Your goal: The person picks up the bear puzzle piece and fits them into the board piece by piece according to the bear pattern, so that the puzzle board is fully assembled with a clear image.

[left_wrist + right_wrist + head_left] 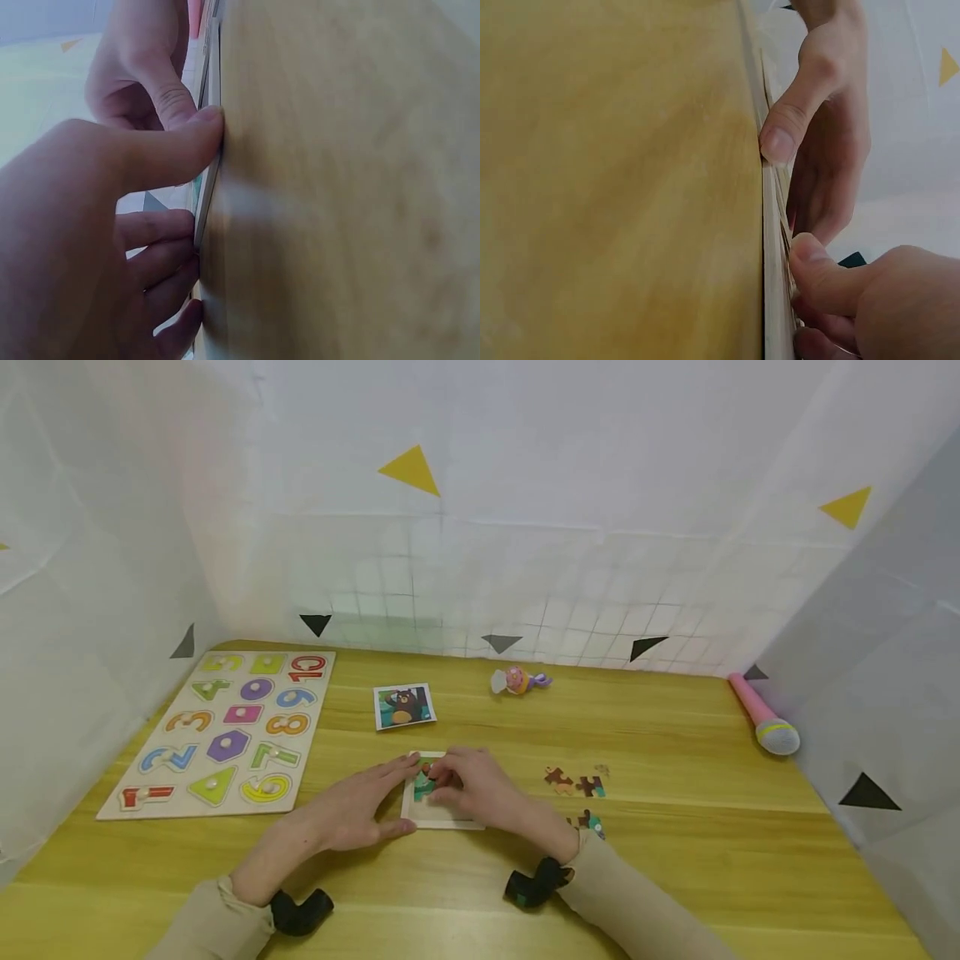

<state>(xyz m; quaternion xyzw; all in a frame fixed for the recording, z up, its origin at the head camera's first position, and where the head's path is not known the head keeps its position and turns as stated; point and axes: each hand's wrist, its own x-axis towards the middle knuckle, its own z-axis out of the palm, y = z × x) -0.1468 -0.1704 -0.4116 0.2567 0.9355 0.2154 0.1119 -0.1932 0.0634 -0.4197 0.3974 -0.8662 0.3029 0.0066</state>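
A small wooden jigsaw tray (442, 823) lies on the table, with a partly covered green and teal picture section (422, 783) in its upper left. My left hand (348, 810) holds the tray at its left side, thumb at the near corner and fingers at the far one. Over the tray, my right hand (480, 789) curls thumb and fingers together on a jigsaw piece, mostly hidden by the fingers. Both thumbs show close together at the tray's edge (776, 300) in the right wrist view. Loose jigsaw pieces (590, 787) lie to the right.
A bear picture card (405, 707) lies behind the tray. On the left is a number-and-shape peg board (242, 739). A small colourful toy (517, 680) sits at the back, and a pink toy microphone (763, 714) at the far right. White sheeting encloses the table.
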